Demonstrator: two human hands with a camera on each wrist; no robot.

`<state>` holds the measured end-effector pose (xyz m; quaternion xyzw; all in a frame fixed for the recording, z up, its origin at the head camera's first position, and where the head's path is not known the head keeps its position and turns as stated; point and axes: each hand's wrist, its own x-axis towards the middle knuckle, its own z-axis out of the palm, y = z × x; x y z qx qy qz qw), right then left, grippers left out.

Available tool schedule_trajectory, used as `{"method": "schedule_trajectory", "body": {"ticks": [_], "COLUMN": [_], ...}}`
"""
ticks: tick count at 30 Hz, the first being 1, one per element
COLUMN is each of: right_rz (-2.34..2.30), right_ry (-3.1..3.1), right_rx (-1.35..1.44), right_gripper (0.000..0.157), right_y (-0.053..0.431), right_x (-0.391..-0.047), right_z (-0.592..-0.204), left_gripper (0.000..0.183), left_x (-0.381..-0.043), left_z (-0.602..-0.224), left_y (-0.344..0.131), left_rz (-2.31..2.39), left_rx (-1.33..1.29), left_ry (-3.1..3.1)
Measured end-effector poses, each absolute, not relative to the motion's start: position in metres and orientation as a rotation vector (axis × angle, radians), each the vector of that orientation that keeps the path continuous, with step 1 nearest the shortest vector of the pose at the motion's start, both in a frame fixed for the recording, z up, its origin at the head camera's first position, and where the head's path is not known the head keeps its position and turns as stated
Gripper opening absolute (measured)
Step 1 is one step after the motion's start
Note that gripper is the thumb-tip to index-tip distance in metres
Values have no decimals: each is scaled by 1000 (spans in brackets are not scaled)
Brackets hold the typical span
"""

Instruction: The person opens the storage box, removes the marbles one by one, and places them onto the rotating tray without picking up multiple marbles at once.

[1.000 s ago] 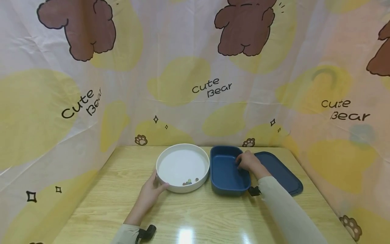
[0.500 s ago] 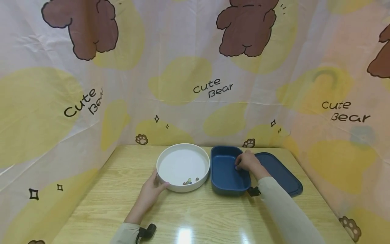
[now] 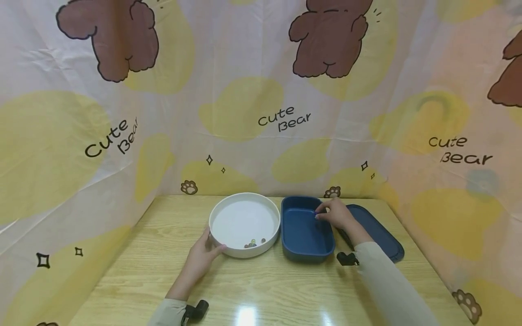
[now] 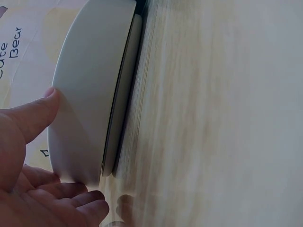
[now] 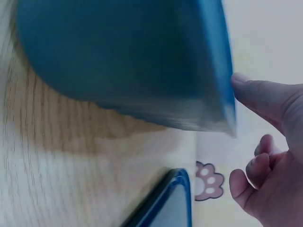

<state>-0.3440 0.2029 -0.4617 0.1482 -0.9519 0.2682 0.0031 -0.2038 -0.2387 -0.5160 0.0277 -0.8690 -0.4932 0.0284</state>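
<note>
My left hand [image 3: 201,249] holds a white round dish [image 3: 244,222], thumb at its rim and fingers against its outer wall, as the left wrist view shows. Several small coloured balls, like marbles [image 3: 251,244], lie at the dish's near side. Over the right rim of a deep blue box [image 3: 306,235] is my right hand [image 3: 338,213], its thumb and forefinger apart. In the right wrist view one extended digit is beside the box rim, and other fingers are bent. A tiny purple spot shows at the fingertips; I cannot tell what it is.
A flat dark blue lid [image 3: 377,233] lies on the wooden table [image 3: 228,290] right of the box. Dish and box stand side by side, close together. A printed bear curtain [image 3: 244,149] rises behind the table and along both sides.
My right hand has risen a little from inside the blue box and shifted right, and its thumb and forefinger have parted. My left hand and the dish have stayed in place.
</note>
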Motion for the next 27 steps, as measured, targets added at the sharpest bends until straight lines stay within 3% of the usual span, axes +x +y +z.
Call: {"method": "schedule_trajectory", "body": {"ticks": [10,27], "right_rz": [1015,1266], "right_ry": [-2905,-2741], "right_rx": [404,382], "right_gripper": [26,15], "right_y": [198,147], "right_x": [-322,-302], "right_z": [-437,-427], "left_gripper": [99,97], "left_x": [-206,-203], "left_z": [-516,-517], "left_y": [-239,-238], "left_rz": [-1519,-1526], "left_rx": [84,97], "left_ry": [-2696,-2704]}}
